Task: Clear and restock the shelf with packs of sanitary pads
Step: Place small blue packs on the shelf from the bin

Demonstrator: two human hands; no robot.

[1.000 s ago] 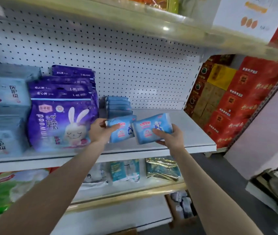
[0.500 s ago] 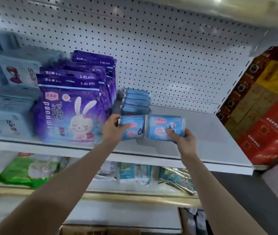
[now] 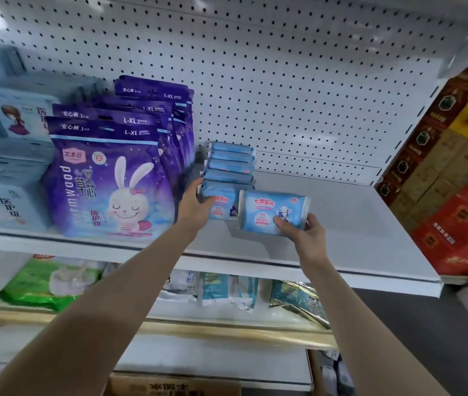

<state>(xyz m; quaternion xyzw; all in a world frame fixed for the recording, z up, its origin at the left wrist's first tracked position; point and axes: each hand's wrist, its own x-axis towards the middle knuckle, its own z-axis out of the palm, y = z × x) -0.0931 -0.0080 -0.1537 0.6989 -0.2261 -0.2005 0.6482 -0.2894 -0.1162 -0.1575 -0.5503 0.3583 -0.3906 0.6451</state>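
Right hand [image 3: 304,232] grasps a blue pack [image 3: 270,214] by its lower right corner. The pack is upright, its long axis along the shelf [image 3: 341,224] edge. Can't tell if it's touching down. Left hand [image 3: 195,205] grips the front pack [image 3: 221,207] of the blue row [image 3: 231,164], just left of the right hand's load. There's bare shelf to the right of the right hand, so that hand is likely nearer the open slot. Purple bags [image 3: 107,181] crowd the left hand's outer side.

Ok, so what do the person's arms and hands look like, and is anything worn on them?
The left forearm and right forearm are bare to the frame's edge, with no sleeve in view. The left hand and right hand are ungloved; no watch, bracelet or ring shows.
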